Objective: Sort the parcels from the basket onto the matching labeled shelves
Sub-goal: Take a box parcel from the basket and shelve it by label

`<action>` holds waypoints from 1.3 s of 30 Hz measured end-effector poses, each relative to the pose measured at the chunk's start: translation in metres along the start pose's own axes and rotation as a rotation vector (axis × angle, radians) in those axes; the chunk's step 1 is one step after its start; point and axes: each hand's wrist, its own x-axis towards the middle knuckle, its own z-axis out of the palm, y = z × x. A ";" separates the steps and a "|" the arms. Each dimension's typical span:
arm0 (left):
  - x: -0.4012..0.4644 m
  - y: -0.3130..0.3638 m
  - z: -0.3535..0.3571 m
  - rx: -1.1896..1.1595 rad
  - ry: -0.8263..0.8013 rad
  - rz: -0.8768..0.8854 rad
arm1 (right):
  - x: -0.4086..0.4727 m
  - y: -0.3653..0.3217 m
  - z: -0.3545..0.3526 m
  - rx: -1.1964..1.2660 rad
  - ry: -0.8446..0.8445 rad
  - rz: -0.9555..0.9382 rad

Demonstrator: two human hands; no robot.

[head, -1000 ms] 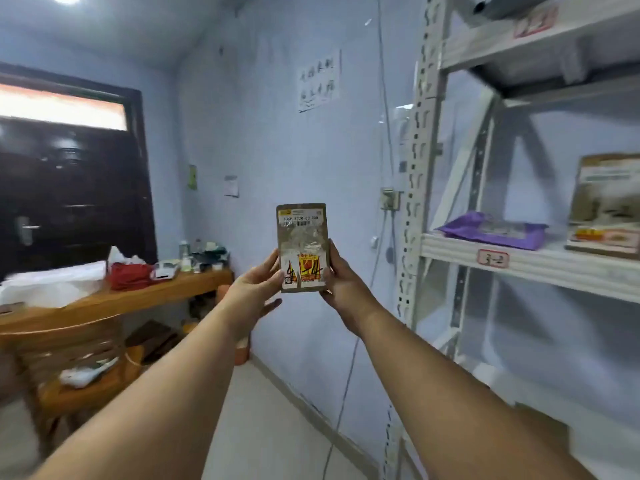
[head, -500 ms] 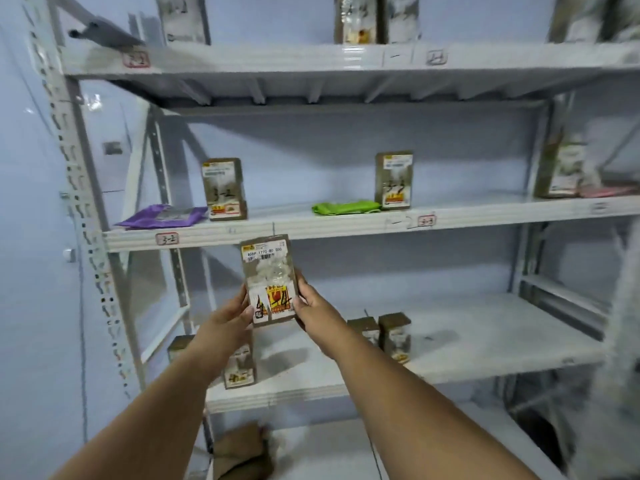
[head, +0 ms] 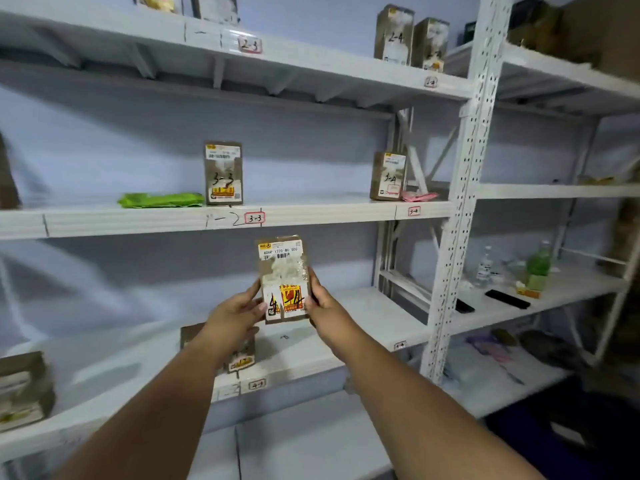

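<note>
A: Far left first?
B: A brown box (head: pixel 24 389) stands at the left end of the lower shelf (head: pixel 363 327), near its front edge. Then open white board runs right to another box (head: pixel 242 358), half hidden behind the left arm.

A: And the hands?
B: The left hand (head: pixel 235 317) pinches the parcel's (head: pixel 284 278) left edge, thumb on the front face. The right hand (head: pixel 325 310) is clamped on the right edge. The parcel is upright in the air, marked "4-4", above the lower shelf and just under the front lip of the middle shelf (head: pixel 311 213).

A: Room to the right?
B: Bare shelf runs from the parcel to the white upright (head: pixel 460 202); a small 4-4 tag (head: pixel 400 345) sits on the front edge there.

A: Above?
B: A green pouch (head: pixel 161 199) and a 3-3 box (head: pixel 223 173) stand left of the parcel on the middle shelf, and a 3-4 box (head: pixel 388 176) by the upright.
</note>
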 end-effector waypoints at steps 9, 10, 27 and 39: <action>0.071 -0.041 0.132 -0.054 -0.057 -0.062 | 0.015 0.063 -0.128 -0.151 0.132 0.022; 0.082 -0.047 0.143 -0.054 -0.061 -0.062 | 0.020 0.070 -0.139 -0.165 0.154 0.015; 0.311 -0.147 0.286 0.160 -0.043 -0.249 | 0.200 0.218 -0.317 -0.182 0.216 0.184; 0.383 -0.243 0.390 0.453 -0.053 -0.393 | 0.252 0.349 -0.407 -0.183 0.078 0.378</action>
